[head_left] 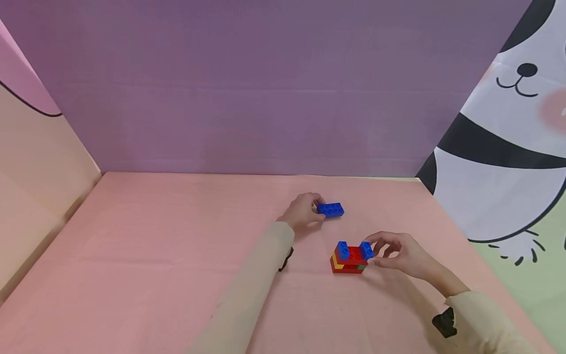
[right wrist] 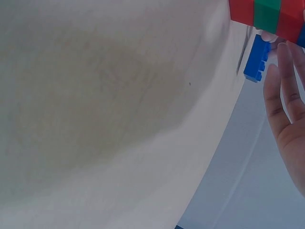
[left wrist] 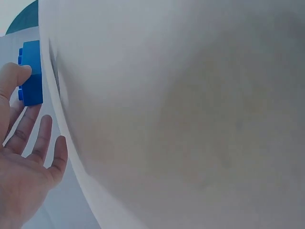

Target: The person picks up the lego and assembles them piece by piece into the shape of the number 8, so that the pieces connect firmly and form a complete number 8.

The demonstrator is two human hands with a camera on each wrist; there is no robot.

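Note:
My left hand (head_left: 302, 211) pinches one end of a long blue building brick (head_left: 331, 210) between thumb and fingers, near the back of the table. In the left wrist view the thumb lies on this blue brick (left wrist: 32, 78), the other fingers spread below. Nearer and to the right stands a small brick structure (head_left: 348, 269): red base, yellow and green bricks, a red layer, and blue bricks (head_left: 342, 250) on top at both ends. My right hand (head_left: 404, 256) pinches the right-hand blue brick (head_left: 366, 250) on the structure, thumb low and index finger behind. The right wrist view shows the structure's red-green side (right wrist: 267, 15).
A pink cloth (head_left: 168, 260) covers the table. A purple backdrop (head_left: 247, 98) rises behind it, with a panda-printed panel (head_left: 499, 196) at the right and a pale panel (head_left: 35, 191) at the left.

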